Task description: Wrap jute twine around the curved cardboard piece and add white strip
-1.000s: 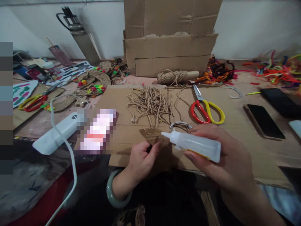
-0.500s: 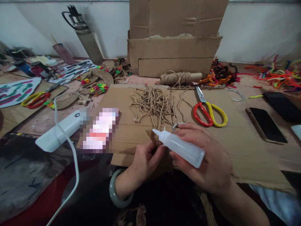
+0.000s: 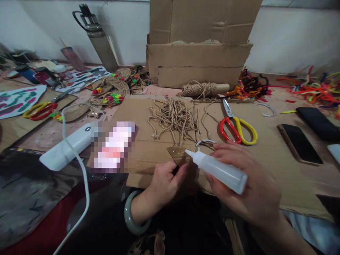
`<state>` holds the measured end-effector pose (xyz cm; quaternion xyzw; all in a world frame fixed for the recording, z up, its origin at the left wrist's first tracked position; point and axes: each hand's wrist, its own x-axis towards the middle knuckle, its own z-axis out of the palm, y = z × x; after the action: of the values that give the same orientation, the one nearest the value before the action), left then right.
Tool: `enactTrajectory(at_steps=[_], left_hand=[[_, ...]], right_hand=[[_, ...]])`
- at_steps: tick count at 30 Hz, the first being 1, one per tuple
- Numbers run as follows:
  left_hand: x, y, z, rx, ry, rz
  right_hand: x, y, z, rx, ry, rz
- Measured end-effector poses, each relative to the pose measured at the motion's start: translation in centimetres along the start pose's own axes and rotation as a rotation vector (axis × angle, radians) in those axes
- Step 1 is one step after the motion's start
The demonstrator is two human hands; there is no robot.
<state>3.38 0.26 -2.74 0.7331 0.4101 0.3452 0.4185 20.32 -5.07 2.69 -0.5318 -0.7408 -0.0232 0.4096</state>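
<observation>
My left hand (image 3: 166, 182) pinches a small brown cardboard piece (image 3: 175, 153) with a pointed corner and a wet, shiny surface. In my right hand (image 3: 247, 184) is a translucent white squeeze bottle (image 3: 219, 171), tilted so that its narrow nozzle points left at the piece. The nozzle tip is close to the piece's right side; whether it touches I cannot tell. Just beyond both hands lies a heap of cut twine (image 3: 175, 115) on the cardboard sheet (image 3: 143, 156). A white ring (image 3: 204, 142) sits partly behind my right fingers.
Scissors with red and yellow handles (image 3: 233, 127) lie right of the twine. A twine roll (image 3: 200, 88) rests before a propped cardboard box (image 3: 202, 56). Left are a lit phone (image 3: 115, 147) and a white device (image 3: 70, 145) with a cable. A dark phone (image 3: 300, 143) lies far right.
My right hand has moved the bottle to the right, and its nozzle has shifted from the piece's left part to its right side. More of the shiny surface shows. My left hand keeps its hold.
</observation>
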Motion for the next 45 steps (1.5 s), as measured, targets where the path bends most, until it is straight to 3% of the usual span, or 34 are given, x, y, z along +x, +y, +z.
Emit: enactTrajectory(at_steps=[7,14,22,29,35,40,45], left_hand=[[0.2,0.0,0.1,0.024,0.032,0.001],[-0.1,0.2,-0.1,-0.038,-0.062,-0.045],[0.1,0.0,0.1,0.037,0.048,0.003],[0.1,0.0,-0.1,0.06,-0.019,-0.018],[-0.1,0.0,0.0,0.087,0.041,-0.002],[-0.2,0.0,0.0,0.064,0.019,-0.032],[0.0,0.0,0.0,0.097,0.037,0.004]], right_hand=[[-0.5,0.1,-1.9,-0.071,-0.036,0.028],[1.3,-1.1,-0.5,-0.049,-0.085,-0.039],[0.2,0.3,-1.5,-0.097,-0.03,0.011],[1.1,-0.2,-1.0,-0.04,-0.021,0.052],[1.0,0.2,-1.3,-0.122,-0.052,0.017],[-0.1,0.7,-2.3,-0.158,-0.1,0.016],[0.4,0.0,-2.0,-0.079,-0.046,0.038]])
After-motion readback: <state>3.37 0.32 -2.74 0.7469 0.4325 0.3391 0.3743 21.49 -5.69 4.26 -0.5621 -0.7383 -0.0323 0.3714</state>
